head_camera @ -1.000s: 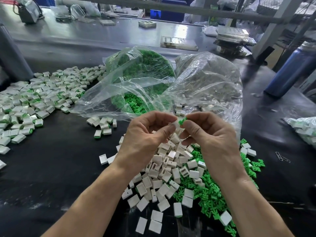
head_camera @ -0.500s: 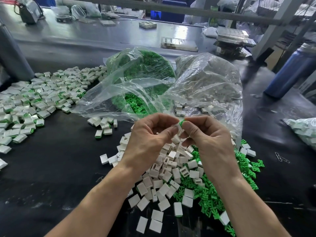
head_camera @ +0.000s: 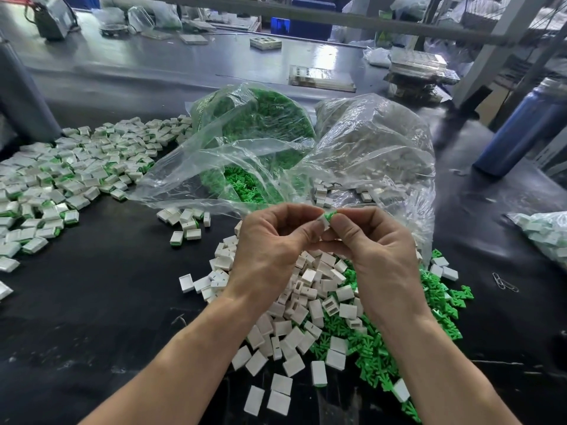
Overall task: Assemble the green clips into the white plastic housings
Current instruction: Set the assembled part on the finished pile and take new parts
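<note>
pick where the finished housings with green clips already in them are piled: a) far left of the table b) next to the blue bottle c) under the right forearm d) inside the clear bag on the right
a: the pile of assembled housings, white with green showing at their edges, spreads over the far left of the black table, while the clear bag holds plain white ones.

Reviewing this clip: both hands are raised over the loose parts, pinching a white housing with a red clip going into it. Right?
Not quite: the clip is green, not red, as the head view shows. The rest holds: the left hand and right hand pinch the white housing above the loose parts.
</note>
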Action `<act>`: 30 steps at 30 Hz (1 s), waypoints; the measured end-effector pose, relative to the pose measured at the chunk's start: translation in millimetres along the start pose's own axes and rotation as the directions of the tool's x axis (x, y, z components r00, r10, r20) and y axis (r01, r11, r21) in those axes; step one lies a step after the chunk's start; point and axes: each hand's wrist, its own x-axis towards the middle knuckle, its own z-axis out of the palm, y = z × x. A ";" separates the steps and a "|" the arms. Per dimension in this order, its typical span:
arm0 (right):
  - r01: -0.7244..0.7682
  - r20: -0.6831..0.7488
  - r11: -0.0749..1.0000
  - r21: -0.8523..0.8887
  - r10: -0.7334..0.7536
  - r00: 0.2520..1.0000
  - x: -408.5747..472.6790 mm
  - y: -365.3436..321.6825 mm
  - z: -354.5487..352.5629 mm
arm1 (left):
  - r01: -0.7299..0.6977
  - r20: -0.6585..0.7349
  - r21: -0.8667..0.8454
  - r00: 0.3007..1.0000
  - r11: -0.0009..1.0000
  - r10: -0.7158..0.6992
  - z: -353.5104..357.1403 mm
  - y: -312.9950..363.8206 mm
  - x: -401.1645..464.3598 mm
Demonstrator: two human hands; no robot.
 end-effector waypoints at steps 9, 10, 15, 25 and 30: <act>0.108 0.020 0.957 -0.271 -0.106 0.994 -2.4 -12.2 -4.3 | -0.136 0.030 0.242 0.991 0.961 0.133 -1.6 2.7 -0.2; 0.110 0.024 0.954 -0.277 -0.107 0.994 -2.5 -12.7 -4.3 | -0.134 0.028 0.225 0.991 0.965 0.131 -1.6 3.1 -0.2; 0.083 0.035 0.968 -0.238 -0.077 0.996 -1.7 -11.1 -4.5 | -0.128 0.023 0.188 0.992 0.974 0.126 -3.7 2.7 -1.2; 0.136 0.102 0.957 -0.255 -0.113 0.988 0.9 -4.5 -4.7 | -0.133 0.001 0.150 0.991 0.980 0.134 -7.7 2.4 -1.2; 0.192 0.121 0.936 -0.293 -0.163 0.979 -0.7 -5.1 -5.6 | -0.109 0.020 0.124 0.994 0.986 0.107 -9.2 4.2 -1.5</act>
